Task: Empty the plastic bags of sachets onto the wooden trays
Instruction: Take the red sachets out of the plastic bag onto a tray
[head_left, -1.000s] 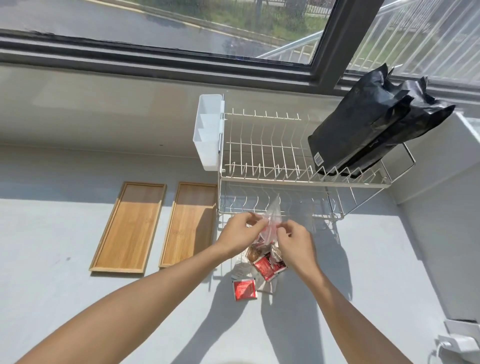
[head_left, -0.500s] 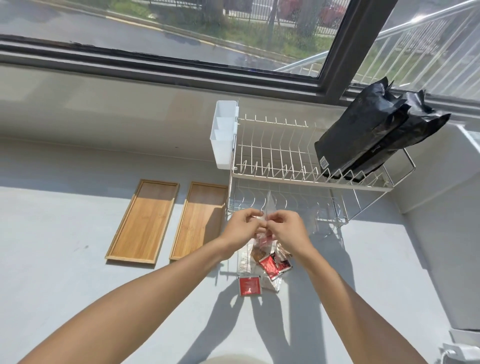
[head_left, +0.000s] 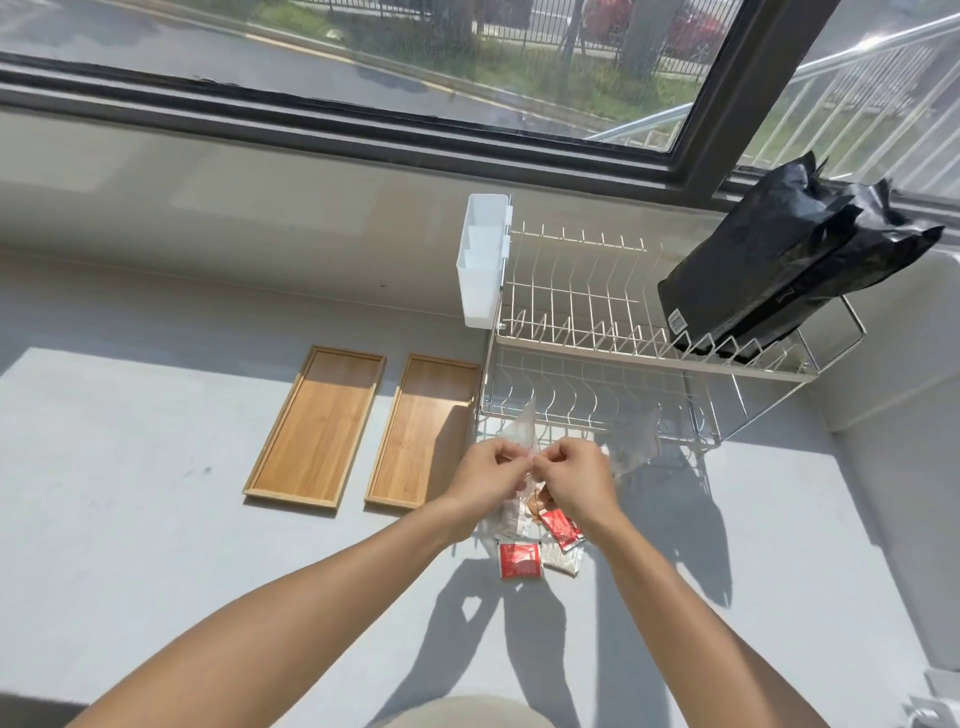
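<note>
A clear plastic bag (head_left: 521, 434) of sachets hangs upright above the grey counter, in front of the dish rack. My left hand (head_left: 485, 475) and my right hand (head_left: 576, 475) both pinch its top, thumbs close together. Red and pale sachets (head_left: 560, 526) show through the bag's lower part. A red sachet (head_left: 518, 560) and a white one (head_left: 562, 558) lie at the bag's bottom; whether they are inside it I cannot tell. Two bare wooden trays lie side by side to the left, the left tray (head_left: 317, 426) and the right tray (head_left: 423, 431).
A white two-tier wire dish rack (head_left: 597, 343) stands behind my hands, with a white plastic caddy (head_left: 480, 260) on its left end and black bags (head_left: 779, 270) on its upper tier. Another clear bag (head_left: 631, 441) lies by the rack's foot. A wall rises at the right.
My hands have come closer together on the bag's top. The view has tilted up and shifted, so the trays and rack sit further right.
</note>
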